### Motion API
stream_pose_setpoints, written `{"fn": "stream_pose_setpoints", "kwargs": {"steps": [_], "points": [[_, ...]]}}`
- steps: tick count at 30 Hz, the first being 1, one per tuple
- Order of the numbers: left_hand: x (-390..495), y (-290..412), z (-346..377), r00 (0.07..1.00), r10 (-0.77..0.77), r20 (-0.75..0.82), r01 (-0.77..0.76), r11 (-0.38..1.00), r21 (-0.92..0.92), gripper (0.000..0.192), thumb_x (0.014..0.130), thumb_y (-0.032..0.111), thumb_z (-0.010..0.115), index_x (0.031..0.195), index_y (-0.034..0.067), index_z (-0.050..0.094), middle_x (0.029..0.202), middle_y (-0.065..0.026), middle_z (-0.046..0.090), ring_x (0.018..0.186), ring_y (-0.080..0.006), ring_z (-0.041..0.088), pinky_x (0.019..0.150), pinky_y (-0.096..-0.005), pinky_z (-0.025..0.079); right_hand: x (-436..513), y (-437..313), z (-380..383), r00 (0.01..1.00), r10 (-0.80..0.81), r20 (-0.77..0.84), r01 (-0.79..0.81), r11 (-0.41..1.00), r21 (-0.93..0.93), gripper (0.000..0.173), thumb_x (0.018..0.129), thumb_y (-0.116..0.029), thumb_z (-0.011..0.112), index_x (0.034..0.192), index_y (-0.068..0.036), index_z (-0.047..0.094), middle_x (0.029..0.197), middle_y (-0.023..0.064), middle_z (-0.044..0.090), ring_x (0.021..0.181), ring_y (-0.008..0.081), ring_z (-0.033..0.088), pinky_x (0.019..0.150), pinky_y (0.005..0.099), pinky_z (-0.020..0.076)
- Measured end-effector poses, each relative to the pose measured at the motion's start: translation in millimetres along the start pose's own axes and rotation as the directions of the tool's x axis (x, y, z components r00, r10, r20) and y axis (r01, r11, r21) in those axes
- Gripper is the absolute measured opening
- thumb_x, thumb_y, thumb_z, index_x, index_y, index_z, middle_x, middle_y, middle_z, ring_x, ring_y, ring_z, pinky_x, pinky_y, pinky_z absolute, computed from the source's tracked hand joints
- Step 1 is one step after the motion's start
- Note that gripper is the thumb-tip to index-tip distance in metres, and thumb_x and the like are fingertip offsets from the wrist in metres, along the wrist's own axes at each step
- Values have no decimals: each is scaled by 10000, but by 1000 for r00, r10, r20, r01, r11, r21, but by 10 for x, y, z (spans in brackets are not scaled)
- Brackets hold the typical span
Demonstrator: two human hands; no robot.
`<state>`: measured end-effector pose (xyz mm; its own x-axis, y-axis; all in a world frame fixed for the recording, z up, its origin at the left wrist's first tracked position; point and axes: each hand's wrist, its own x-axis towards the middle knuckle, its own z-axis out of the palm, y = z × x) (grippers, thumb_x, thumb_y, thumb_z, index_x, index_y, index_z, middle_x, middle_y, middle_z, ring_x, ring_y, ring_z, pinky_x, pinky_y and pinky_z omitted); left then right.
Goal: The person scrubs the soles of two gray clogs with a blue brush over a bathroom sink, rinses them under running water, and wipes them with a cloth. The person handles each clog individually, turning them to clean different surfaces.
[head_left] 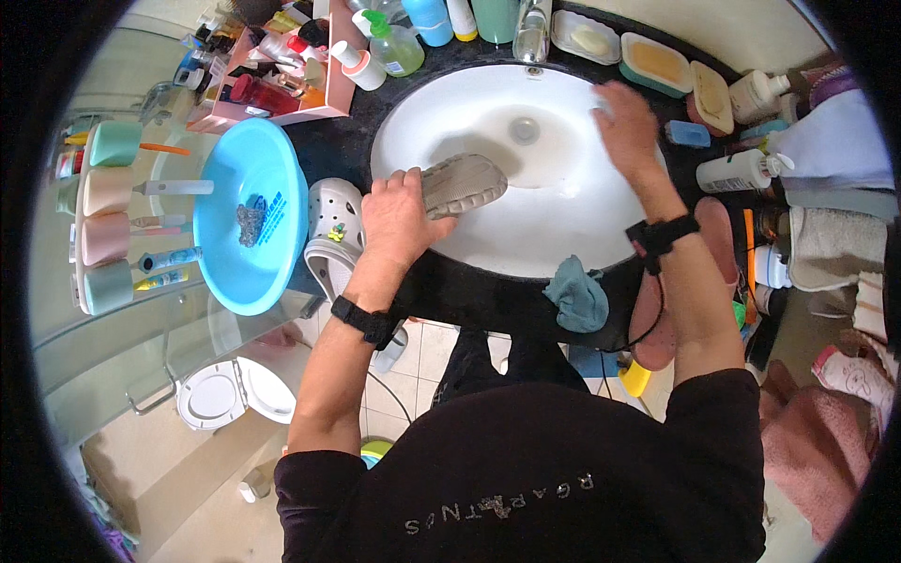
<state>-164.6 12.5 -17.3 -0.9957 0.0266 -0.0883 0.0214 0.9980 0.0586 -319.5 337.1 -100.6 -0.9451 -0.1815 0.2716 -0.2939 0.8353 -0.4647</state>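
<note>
My left hand (398,214) holds a grey-beige clog (464,184), its ridged sole facing up, over the left side of the white oval sink (507,246). My right hand (626,127) is slightly blurred at the sink's right rim, fingers bent; a small pale patch shows at the fingertips, and I cannot tell whether it is something held. A pale clog (334,211) with a yellow-green charm stands on the black counter, left of my left hand. A crumpled teal cloth (578,295) lies at the sink's front rim.
A blue basin (232,169) with a grey scouring pad (248,225) stands at the left. Behind the sink are a chrome faucet (532,35), a green pump bottle (394,49) and soap dishes (654,63). Pink clogs (651,317) lie at the right, near a white pump bottle (732,172).
</note>
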Motion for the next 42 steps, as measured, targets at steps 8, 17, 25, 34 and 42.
{"fn": "stream_pose_setpoints", "kwargs": {"steps": [8, 17, 25, 34, 42], "points": [[459, 31, -299, 973, 199, 121, -224, 942, 249, 685, 543, 440, 873, 1070, 53, 669, 1081, -96, 631, 1013, -275, 594, 865, -392, 486, -32, -28, 1555, 808, 442, 391, -590, 594, 548, 374, 888, -235, 676, 1207, -41, 663, 1141, 153, 690, 1051, 246, 643, 928, 339, 487], [957, 180, -279, 922, 269, 277, -370, 820, 436, 615, 550, 461, 861, 999, 80, 680, 1010, -69, 629, 991, -260, 594, 847, -376, 481, -180, -15, 2039, 620, 601, 504, -614, -28, 789, 228, 940, -271, 660, 1010, -56, 691, 937, 73, 704, 766, 172, 658, 682, 293, 533], [1310, 420, -196, 906, 292, 306, -405, 806, 431, 461, 579, 426, 817, 861, 77, 710, 925, -100, 676, 931, -273, 632, 808, -398, 497, -310, -1737, 1178, 899, 162, 408, -398, -92, 913, 411, 1010, -179, 430, 1371, 0, 512, 1325, 143, 572, 1190, 249, 567, 1023, 348, 445], [1393, 486, -549, 864, 329, 382, -495, 694, 523, 557, 566, 518, 829, 914, 92, 741, 927, -86, 687, 947, -280, 631, 854, -399, 497, -528, -769, 1477, 881, 244, 406, -446, 716, 537, 453, 945, -300, 594, 1286, -3, 576, 1274, 259, 590, 1181, 399, 562, 1017, 436, 439], [1378, 570, -611, 832, 316, 456, -537, 667, 516, 553, 562, 493, 842, 920, 83, 743, 943, -88, 677, 960, -279, 629, 862, -404, 493, -403, -608, 1381, 871, 157, 465, -399, 778, 485, 555, 817, -270, 738, 1295, -28, 591, 1248, 211, 631, 1135, 362, 602, 1012, 391, 455]]}}
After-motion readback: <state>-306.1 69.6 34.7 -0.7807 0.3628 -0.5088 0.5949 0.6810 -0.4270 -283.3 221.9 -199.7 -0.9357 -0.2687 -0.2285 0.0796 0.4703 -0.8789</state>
